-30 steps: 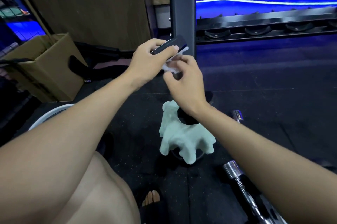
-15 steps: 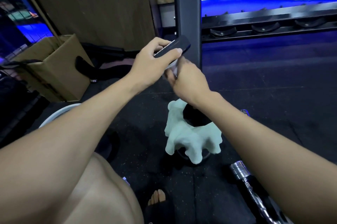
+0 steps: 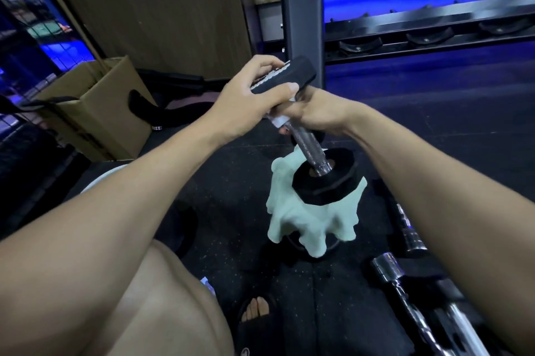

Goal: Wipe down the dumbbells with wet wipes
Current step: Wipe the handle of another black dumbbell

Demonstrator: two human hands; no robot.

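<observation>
I hold a dumbbell (image 3: 314, 153) tilted in front of me, its chrome handle running from the upper head down to a black hexagonal lower head (image 3: 324, 179). My left hand (image 3: 252, 98) grips the upper black head (image 3: 295, 73). My right hand (image 3: 315, 114) is wrapped round the top of the handle with a white wet wipe (image 3: 279, 121) showing under the fingers. The lower head hangs over a pale green cloth (image 3: 307, 225) draped on something dark on the floor.
More chrome dumbbell bars (image 3: 405, 286) lie on the black rubber floor at the lower right. A cardboard box (image 3: 95, 106) stands at the left. A grey rack post (image 3: 301, 17) rises behind my hands, with a dumbbell rack (image 3: 419, 34) to its right. My foot (image 3: 254, 309) is below.
The dumbbell has tilted so its handle and lower head show. My right hand has closed round the handle with the wipe, slightly lower than before.
</observation>
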